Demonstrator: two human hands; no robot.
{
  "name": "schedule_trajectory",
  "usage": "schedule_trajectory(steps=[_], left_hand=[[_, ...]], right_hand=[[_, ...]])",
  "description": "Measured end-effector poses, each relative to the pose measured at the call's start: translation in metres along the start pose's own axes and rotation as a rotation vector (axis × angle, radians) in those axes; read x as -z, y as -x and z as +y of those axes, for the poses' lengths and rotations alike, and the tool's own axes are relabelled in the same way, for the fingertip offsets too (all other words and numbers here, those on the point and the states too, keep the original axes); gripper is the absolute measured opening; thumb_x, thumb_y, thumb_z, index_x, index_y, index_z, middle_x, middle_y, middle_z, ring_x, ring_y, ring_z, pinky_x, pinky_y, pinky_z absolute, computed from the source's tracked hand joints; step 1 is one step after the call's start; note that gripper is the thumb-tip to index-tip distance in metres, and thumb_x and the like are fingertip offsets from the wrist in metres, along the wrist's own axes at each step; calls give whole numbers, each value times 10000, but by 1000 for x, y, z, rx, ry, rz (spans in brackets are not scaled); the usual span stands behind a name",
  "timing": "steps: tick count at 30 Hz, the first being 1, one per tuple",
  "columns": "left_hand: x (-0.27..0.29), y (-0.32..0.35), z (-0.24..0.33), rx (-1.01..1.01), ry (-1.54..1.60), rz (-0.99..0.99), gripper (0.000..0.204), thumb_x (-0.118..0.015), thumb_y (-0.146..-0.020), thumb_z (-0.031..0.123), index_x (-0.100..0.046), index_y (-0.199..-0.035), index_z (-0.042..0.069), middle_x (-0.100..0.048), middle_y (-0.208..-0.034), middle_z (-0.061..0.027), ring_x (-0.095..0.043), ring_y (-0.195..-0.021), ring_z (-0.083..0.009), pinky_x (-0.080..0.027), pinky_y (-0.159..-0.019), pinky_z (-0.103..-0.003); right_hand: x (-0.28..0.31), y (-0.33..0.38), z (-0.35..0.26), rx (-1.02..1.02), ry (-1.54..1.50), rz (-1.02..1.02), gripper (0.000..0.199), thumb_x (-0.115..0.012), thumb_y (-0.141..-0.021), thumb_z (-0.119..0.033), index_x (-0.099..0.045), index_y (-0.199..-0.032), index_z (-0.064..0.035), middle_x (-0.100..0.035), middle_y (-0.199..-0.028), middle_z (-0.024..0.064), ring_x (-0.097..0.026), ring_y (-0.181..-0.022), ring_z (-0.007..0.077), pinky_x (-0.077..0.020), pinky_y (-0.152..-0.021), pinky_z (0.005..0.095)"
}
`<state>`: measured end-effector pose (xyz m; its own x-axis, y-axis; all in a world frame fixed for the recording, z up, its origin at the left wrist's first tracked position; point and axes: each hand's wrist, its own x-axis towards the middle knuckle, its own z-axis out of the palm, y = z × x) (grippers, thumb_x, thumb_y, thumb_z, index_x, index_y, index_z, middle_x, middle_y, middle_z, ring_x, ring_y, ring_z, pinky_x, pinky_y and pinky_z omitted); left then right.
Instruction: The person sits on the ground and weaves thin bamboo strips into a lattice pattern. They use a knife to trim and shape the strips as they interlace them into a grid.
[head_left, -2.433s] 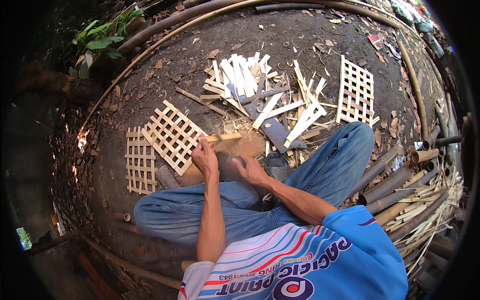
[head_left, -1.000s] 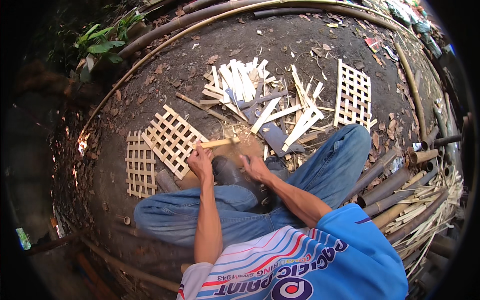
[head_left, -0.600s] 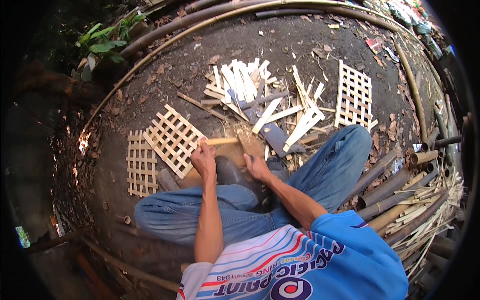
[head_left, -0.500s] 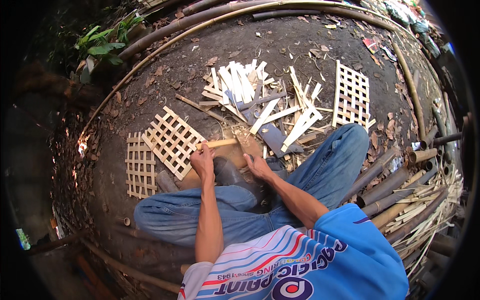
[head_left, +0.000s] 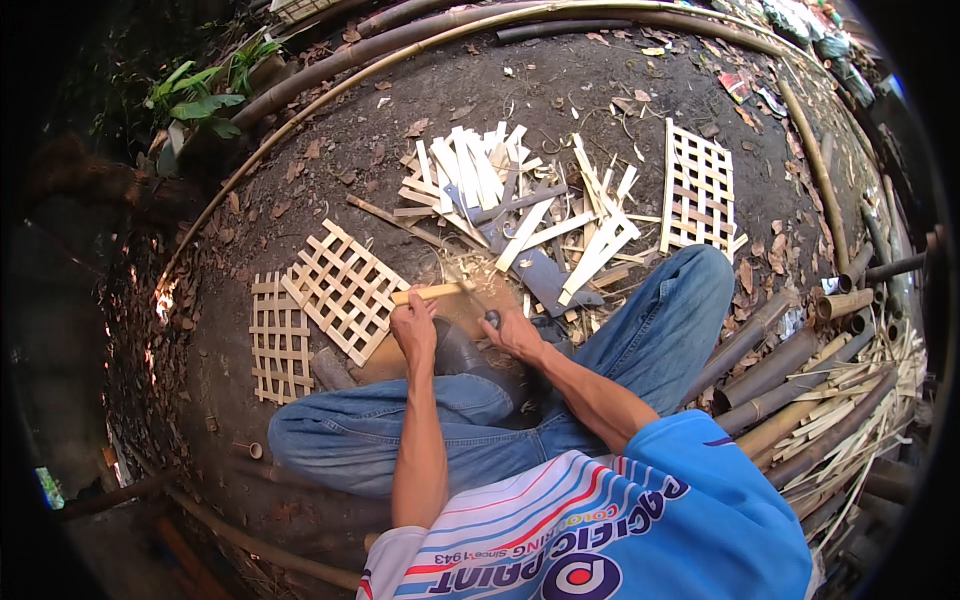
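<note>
1. Two bare hands work low in the middle of the view, above the folded legs in blue jeans [head_left: 640, 340] of a person who sits on the dark earth ground [head_left: 330, 130].
2. The left hand [head_left: 414, 330] is closed around a thin pale bamboo strip [head_left: 432, 293]; the strip lies almost level, from the hand toward 3 o'clock, over a brownish wooden block [head_left: 462, 318] on the ground.
3. The right hand [head_left: 512, 334] is closed on a small dark tool [head_left: 491, 318], probably a knife handle; I cannot tell where its blade goes.
4. My judgement: the step in hand is trimming or shaving this strip on the block.
5. The next move calls for a firm hold of the strip with the left hand and a cut directed away from its fingers, because both hands are very near.
6. At 10 o'clock from the hands lies a finished pale bamboo lattice panel [head_left: 345, 290], and a second lattice [head_left: 275, 335] lies just beside it at 9 o'clock.
7. At 12 o'clock is a heap of pale cut bamboo slats [head_left: 480, 180]; at 2 o'clock, a third upright lattice panel [head_left: 698, 190].
8. At 3 o'clock, round brown bamboo poles [head_left: 780, 370] lie stacked.
</note>
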<state>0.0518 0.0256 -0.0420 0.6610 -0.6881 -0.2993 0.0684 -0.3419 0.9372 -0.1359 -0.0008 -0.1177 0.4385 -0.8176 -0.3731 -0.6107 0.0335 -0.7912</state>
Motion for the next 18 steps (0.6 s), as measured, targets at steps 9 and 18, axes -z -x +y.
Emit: schedule_trajectory(steps=[9, 18], left_hand=[[-9, -5, -11, -239, -488, 172, 555, -425, -1002, 304, -660, -776, -145, -600, -656, -321, -642, -664, -455, -466, -651, -508], [-10, -7, -19, -197, -311, 120, 514, -422, -1021, 253, -660, -923, -193, -718, -818, -252, -741, -770, -299, -592, -681, -365]], right_hand=[[-2, 19, -31, -77, -181, -19, 419, -647, -895, -358, -670, -952, 56, -679, -839, 289, -675, -829, 449, -533, -748, 477], [-7, 14, -28, -171, -145, 15, 375, -673, -879, -316, -659, -966, 48, -684, -855, 298, -698, -834, 424, -541, -735, 471]])
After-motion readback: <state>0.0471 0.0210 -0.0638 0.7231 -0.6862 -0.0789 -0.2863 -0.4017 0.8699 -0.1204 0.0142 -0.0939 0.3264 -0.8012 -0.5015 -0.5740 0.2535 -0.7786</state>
